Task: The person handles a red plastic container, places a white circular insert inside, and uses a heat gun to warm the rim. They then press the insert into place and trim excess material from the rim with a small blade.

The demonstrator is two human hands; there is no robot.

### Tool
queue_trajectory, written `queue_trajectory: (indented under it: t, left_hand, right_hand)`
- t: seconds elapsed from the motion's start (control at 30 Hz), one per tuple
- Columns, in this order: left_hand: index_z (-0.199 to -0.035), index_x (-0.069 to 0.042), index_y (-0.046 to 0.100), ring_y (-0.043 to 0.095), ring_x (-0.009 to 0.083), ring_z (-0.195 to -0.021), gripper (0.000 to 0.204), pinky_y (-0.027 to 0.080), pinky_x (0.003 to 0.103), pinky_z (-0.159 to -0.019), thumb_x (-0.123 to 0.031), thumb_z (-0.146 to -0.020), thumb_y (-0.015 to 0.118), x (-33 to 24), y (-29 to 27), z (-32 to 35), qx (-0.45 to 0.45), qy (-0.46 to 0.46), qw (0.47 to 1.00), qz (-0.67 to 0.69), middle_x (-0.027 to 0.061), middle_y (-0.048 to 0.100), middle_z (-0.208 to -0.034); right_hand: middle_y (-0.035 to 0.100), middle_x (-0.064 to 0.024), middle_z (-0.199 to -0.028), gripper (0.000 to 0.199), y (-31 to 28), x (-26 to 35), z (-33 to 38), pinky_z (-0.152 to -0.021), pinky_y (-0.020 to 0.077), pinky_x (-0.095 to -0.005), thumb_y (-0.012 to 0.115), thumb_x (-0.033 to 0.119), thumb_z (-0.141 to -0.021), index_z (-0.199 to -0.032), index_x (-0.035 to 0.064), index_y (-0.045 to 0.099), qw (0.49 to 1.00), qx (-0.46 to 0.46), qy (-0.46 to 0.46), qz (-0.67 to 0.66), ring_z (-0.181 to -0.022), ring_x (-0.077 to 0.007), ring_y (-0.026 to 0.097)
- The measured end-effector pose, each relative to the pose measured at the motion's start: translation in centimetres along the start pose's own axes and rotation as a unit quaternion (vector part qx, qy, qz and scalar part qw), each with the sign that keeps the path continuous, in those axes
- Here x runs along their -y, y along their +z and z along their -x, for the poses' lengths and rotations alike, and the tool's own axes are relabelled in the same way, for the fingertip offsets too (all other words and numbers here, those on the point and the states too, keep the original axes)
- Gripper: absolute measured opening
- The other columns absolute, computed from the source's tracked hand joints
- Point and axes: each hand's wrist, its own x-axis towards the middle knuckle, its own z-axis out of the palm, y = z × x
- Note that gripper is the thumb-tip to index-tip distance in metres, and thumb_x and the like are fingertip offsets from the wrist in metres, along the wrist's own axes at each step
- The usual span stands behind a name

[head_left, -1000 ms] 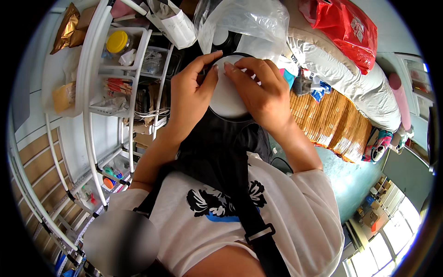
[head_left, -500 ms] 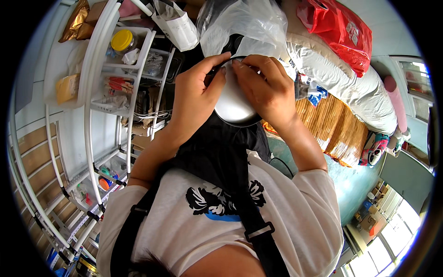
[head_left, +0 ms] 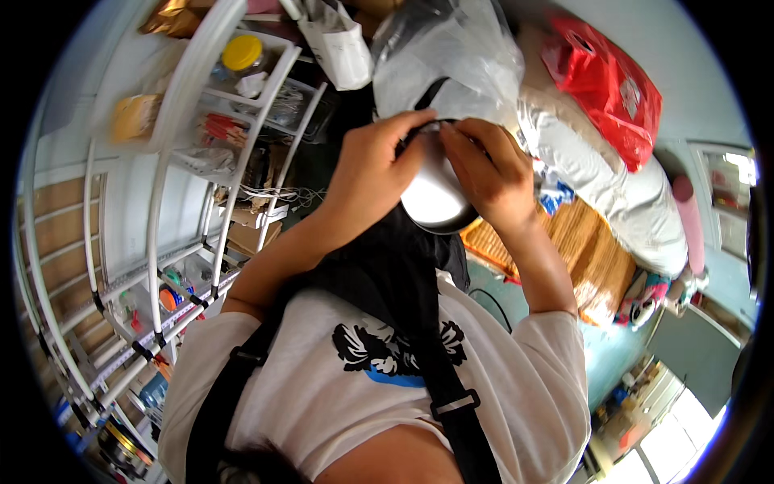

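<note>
I have a round, shiny grey metal bowl up in front of my chest, clamped between both hands. My left hand curls over its near edge, my right hand presses fingers along the far rim. It looks rigid, light and slick, so the rim seems the safest hold. A clear crinkled plastic bag sits just above; whether it touches the bowl I can't tell.

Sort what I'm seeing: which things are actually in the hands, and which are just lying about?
In hand:
left hand
right hand
round silver container
clear plastic bag

Lying about:
red bag
yellow-lidded jar
white shelf rack
woven mat
</note>
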Motion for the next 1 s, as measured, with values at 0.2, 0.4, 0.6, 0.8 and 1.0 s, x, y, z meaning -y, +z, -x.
queue_trajectory:
  t: [0.2, 0.4, 0.6, 0.8, 1.0]
  left_hand:
    - [-0.117, -0.001, 0.068, 0.072, 0.0338, -0.093, 0.027, 0.056, 0.04, -0.081, -0.003, -0.091, 0.062, 1.8, -1.0, 1.2, 0.0, 0.045, 0.996, -0.078, 0.0204, 0.072, -0.104]
    - [-0.103, 0.001, 0.068, 0.068, 0.0412, -0.09, 0.019, 0.053, 0.045, -0.077, -0.007, -0.087, 0.063, 2.7, -3.7, 1.7, -0.108, 0.059, 0.988, -0.094, 0.0221, 0.07, -0.095]
    - [-0.111, 0.006, 0.067, 0.068, 0.042, -0.097, 0.029, 0.054, 0.044, -0.085, -0.007, -0.087, 0.059, 3.0, -10.0, 5.3, -0.235, 0.077, 0.964, -0.1, 0.0248, 0.071, -0.101]
    - [-0.113, 0.005, 0.067, 0.067, 0.0398, -0.1, 0.032, 0.053, 0.043, -0.087, -0.009, -0.086, 0.059, 5.0, -15.7, 10.6, -0.311, 0.042, 0.942, -0.118, 0.023, 0.071, -0.105]
    - [-0.114, 0.006, 0.068, 0.068, 0.0396, -0.098, 0.032, 0.053, 0.044, -0.087, -0.01, -0.088, 0.059, 6.6, -19.6, 15.8, -0.388, 0.035, 0.902, -0.186, 0.0234, 0.071, -0.103]
  right_hand:
    - [0.068, -0.0116, -0.097, 0.025, 2.1, 1.4, -0.7, -0.07, 0.0569, -0.0391, 0.076, -0.002, -0.076, -0.101, 0.0033, 0.075, 1.0, 0.01, -0.005, -0.016, -0.082, -0.0298, 0.068]
    - [0.073, -0.008, -0.095, 0.015, 7.2, 2.2, -5.3, -0.073, 0.0594, -0.0378, 0.076, 0.023, -0.091, -0.1, 0.0114, 0.079, 0.98, -0.075, -0.176, 0.05, -0.084, -0.026, 0.071]
    - [0.072, -0.0128, -0.101, 0.017, 9.9, 6.8, -8.9, -0.074, 0.059, -0.0397, 0.078, 0.016, -0.09, -0.105, 0.0074, 0.078, 0.966, -0.061, -0.207, -0.139, -0.087, -0.0288, 0.071]
    - [0.072, -0.0134, -0.104, 0.018, 14.3, 13.2, -11.5, -0.079, 0.0578, -0.04, 0.077, 0.015, -0.09, -0.106, 0.0072, 0.077, 0.939, -0.032, -0.297, -0.172, -0.091, -0.03, 0.07]
    - [0.068, -0.0153, -0.094, 0.012, 17.1, 19.8, -13.1, -0.08, 0.0551, -0.0463, 0.074, 0.012, -0.091, -0.1, 0.0048, 0.075, 0.916, 0.001, -0.315, -0.25, -0.089, -0.0354, 0.065]
